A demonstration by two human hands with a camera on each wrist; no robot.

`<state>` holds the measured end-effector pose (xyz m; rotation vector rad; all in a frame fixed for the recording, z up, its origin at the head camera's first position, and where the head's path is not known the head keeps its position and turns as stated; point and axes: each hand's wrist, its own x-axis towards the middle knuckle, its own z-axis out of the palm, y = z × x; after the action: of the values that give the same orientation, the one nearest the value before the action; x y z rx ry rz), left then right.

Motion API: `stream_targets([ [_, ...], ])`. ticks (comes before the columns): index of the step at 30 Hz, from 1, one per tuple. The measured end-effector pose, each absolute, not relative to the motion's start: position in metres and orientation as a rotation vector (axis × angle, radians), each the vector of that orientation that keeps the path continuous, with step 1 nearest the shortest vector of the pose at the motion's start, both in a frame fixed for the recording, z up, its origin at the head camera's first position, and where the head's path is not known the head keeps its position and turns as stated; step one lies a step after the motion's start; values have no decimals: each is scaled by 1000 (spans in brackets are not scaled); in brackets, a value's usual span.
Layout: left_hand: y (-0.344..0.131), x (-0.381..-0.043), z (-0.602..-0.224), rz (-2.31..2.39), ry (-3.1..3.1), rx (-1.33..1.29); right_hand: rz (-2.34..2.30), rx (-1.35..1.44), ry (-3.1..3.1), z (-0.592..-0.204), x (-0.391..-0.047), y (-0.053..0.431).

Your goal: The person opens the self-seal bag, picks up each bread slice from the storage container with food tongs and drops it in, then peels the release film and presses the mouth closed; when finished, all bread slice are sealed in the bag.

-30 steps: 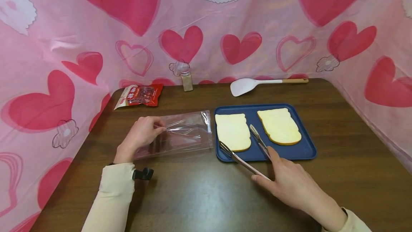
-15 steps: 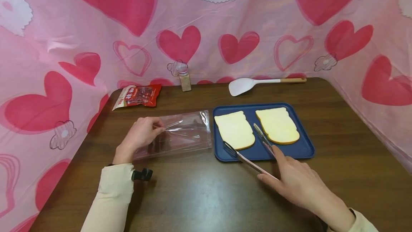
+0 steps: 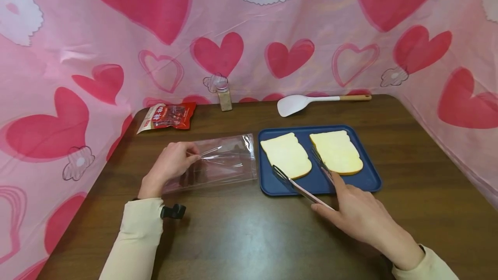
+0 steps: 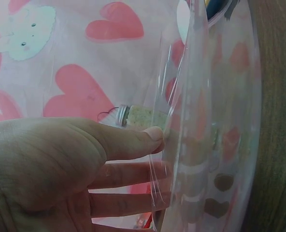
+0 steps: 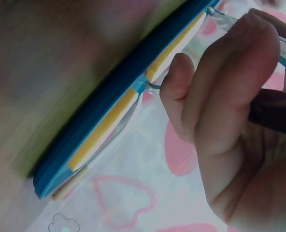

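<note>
My left hand (image 3: pixel 169 165) pinches the clear plastic bag (image 3: pixel 229 163) between thumb and fingers, lifting a fold of its upper layer. In the left wrist view the thumb (image 4: pixel 140 142) presses on that clear film. Metal tongs (image 3: pixel 302 191) are held in my right hand (image 3: pixel 362 215), thumb on one arm and fingers on the other, their arms spread. One tip lies at the lower left edge of the left bread slice (image 3: pixel 288 157); the other overlaps the left edge of the right bread slice (image 3: pixel 337 154). Both slices lie on a blue tray (image 3: pixel 268 186).
Behind the tray lies a white spatula (image 3: pixel 295 103) with a wooden handle end. A small seasoning jar (image 3: pixel 224 99) and a red food packet (image 3: pixel 171 116) stand at the back left of the wooden table (image 3: pixel 241 232). Heart-patterned pink cloth (image 3: pixel 249 20) encloses the table's back and sides.
The tongs have shifted right across the tray. The left bread slice has turned and slid right, nearer the other slice. My left hand and the bag stay in place.
</note>
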<state>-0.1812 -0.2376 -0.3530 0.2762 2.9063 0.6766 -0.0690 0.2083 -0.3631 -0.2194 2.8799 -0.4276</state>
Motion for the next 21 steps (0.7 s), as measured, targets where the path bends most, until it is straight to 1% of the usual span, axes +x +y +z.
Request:
stream_targets([
  [6, -237, -181, -352, 678, 2891, 261, -426, -218, 2885, -369, -71, 199],
  [13, -237, -182, -351, 695, 2907, 287, -417, -185, 2867, -372, -73, 200],
  [21, -238, -181, -353, 685, 2905, 279, -450, -277, 2912, -380, -70, 202],
])
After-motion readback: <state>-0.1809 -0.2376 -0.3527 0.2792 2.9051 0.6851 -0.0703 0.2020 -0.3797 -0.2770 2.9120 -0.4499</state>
